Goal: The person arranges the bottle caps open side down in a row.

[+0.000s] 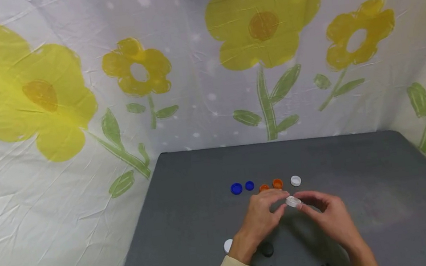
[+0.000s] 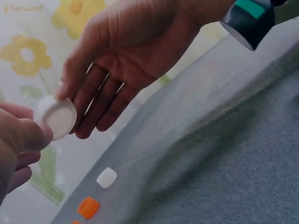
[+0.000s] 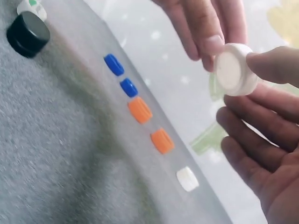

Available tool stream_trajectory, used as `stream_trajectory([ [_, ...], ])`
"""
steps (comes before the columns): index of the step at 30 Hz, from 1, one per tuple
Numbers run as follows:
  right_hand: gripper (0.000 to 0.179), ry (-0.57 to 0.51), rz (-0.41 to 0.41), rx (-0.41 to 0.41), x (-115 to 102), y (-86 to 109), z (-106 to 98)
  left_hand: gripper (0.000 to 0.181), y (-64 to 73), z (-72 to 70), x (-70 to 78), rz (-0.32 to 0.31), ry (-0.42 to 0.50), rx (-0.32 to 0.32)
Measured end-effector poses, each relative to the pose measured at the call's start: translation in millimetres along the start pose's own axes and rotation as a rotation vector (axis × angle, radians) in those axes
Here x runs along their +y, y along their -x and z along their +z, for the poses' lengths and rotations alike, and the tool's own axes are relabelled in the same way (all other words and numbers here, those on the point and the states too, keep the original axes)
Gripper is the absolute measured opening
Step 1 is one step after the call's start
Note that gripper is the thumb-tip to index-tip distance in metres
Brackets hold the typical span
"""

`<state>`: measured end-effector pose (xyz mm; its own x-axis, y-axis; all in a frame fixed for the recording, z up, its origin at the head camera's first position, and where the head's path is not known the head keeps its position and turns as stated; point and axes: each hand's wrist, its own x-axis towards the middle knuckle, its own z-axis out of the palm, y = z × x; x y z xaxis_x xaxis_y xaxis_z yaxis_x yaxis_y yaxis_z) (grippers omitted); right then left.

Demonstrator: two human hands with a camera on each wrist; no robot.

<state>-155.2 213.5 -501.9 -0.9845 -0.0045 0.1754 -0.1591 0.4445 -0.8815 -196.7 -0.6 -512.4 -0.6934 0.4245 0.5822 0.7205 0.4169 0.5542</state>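
A white ridged bottle cap (image 1: 293,201) is held above the table between both hands. My left hand (image 1: 262,216) pinches one edge of it with thumb and fingers. From the other side my right hand (image 1: 331,216) grips its rim, thumb against fingertips. The left wrist view shows the hollow inside of the cap (image 2: 60,119), and the right wrist view shows its flat round face (image 3: 230,72). Beyond the hands a row of caps lies on the table: two blue caps (image 3: 114,65), two orange caps (image 3: 140,110) and a smaller white cap (image 3: 188,179).
The grey table (image 1: 186,177) ends at a flower-printed cloth (image 1: 196,63). A black cap (image 1: 266,249) lies under the left forearm, and another white cap (image 1: 228,245), partly hidden, is left of that wrist. Dark bands with cameras sit on both wrists.
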Motion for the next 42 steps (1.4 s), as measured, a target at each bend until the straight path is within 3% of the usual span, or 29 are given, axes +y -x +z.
stream_trajectory([
  [5, 0.024, -0.035, -0.001, -0.014, 2, 1.9, 5, 0.023, 5.4, -0.5, -1.6, -0.037, 0.038, 0.022],
  [10, 0.024, -0.027, -0.113, 0.092, 0, 3.7, 11, 0.019, 7.5, -3.6, 0.6, -0.166, 0.067, 0.038],
  [18, 0.052, 0.007, -0.343, 0.172, -2, 4.6, 18, 0.015, 7.7, -8.5, 0.2, -0.499, 0.388, 0.05],
  [23, 0.059, 0.096, -0.467, 0.199, -1, 4.8, 22, 0.015, 8.4, -11.5, 0.1, -0.613, 0.51, 0.021],
  [28, 0.059, 0.116, -0.495, 0.228, -2, 5.2, 26, 0.017, 8.8, -13.8, 0.1, -0.697, 0.642, -0.012],
  [31, 0.058, 0.121, -0.509, 0.253, -2, 5.7, 28, 0.017, 8.6, -15.1, 0.0, -0.713, 0.657, -0.029],
  [34, 0.058, 0.127, -0.502, 0.265, -2, 6.2, 28, 0.019, 8.9, -15.9, -0.8, -0.677, 0.631, -0.041],
  [42, 0.051, 0.16, -0.448, 0.272, -2, 8.3, 25, 0.031, 11.9, -18.1, -4.5, -0.438, 0.569, -0.031],
])
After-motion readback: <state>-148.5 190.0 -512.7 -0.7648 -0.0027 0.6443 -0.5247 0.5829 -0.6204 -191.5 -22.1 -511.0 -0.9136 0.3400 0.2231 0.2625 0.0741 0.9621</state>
